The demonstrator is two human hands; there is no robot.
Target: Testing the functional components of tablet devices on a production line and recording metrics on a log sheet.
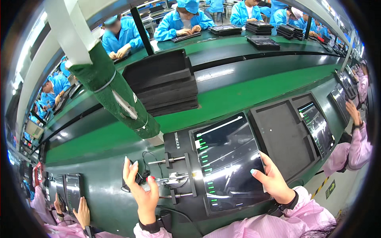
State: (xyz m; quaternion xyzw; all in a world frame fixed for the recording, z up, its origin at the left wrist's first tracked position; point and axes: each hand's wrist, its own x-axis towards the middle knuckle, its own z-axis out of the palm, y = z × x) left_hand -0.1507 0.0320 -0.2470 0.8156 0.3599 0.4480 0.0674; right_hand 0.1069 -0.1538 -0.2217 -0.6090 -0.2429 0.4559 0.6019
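Note:
A large black tablet screen (232, 162), lit with a column of green bars, lies on a black test fixture (178, 142) in front of me. My right hand (276, 178) grips the tablet's right edge, thumb over the glass and the other fingers along the side. To the left, my left hand (142, 192) is raised with fingers apart, holding nothing. It is beside the fixture's metal push clamp (174, 179), between two guide rods. A small red spot shows at the left thumb tip; I cannot tell whether it is a nail or a knob.
Right of the fixture is a black foam tray (281, 135) with another lit tablet (316, 127). Stacked black trays (162, 85) stand beyond a green post (119, 95). Cables (149, 162) lie by my left hand. Co-workers' hands (82, 212) work at both sides and across the bench.

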